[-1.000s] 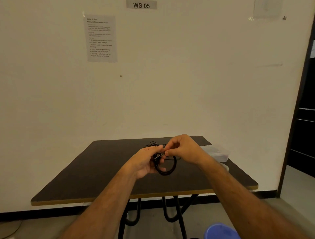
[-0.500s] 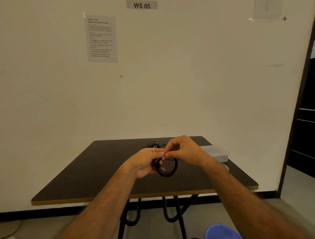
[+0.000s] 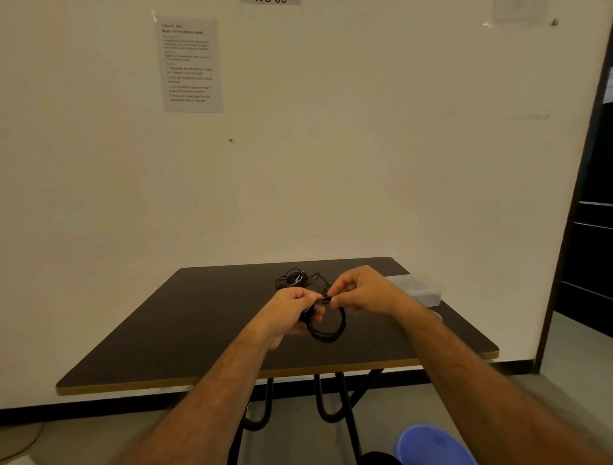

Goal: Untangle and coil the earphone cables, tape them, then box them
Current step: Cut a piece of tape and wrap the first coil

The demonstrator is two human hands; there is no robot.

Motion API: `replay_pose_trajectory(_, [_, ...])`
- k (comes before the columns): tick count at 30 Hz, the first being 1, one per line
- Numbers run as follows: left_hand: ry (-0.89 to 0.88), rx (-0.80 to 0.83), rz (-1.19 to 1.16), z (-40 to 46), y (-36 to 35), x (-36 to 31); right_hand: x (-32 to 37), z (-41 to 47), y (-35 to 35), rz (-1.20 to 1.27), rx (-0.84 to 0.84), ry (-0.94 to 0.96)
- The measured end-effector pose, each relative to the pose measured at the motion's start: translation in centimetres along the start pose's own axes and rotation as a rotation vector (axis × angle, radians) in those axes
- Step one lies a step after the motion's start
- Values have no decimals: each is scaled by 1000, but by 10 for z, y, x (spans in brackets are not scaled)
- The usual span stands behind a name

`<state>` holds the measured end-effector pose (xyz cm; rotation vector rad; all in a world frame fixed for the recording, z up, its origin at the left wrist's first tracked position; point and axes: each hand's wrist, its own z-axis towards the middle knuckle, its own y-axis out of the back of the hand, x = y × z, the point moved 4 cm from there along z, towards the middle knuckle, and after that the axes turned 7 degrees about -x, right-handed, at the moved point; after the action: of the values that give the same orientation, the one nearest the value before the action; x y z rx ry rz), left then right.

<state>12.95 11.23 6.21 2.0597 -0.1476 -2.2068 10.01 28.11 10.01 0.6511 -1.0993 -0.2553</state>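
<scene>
L hand (image 3: pixel 292 310) grips coil (image 3: pixel 326 327); R hand (image 3: pixel 361 292) pinches cable end. Should keep loops tight, tuck end snug before taping.

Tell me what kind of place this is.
Probably a numbered workstation in a lab or workshop set up for recorded tasks. A printed instruction sheet is taped to the bare wall, part of a station sign shows above it, and one small dark table stands against the wall.

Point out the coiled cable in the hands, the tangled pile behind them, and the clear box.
coiled cable (image 3: pixel 326 335): head view, lower arc of the loop.
tangled pile (image 3: pixel 292 278): head view, middle of the heap.
clear box (image 3: pixel 421 290): head view, lid.
</scene>
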Motion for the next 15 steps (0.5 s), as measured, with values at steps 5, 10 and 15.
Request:
replay_pose_trajectory(5, [72,15,-67,11,-10,15,-19,0,-2,66,-66,-145])
replay_pose_trajectory(10, [68,-41,-18,36,-18,35,-53,7,-13,125,-139,-274])
replay_pose_trajectory(15, [151,-89,-5,62,-29,67,-93,23,-26,40,-179,-356])
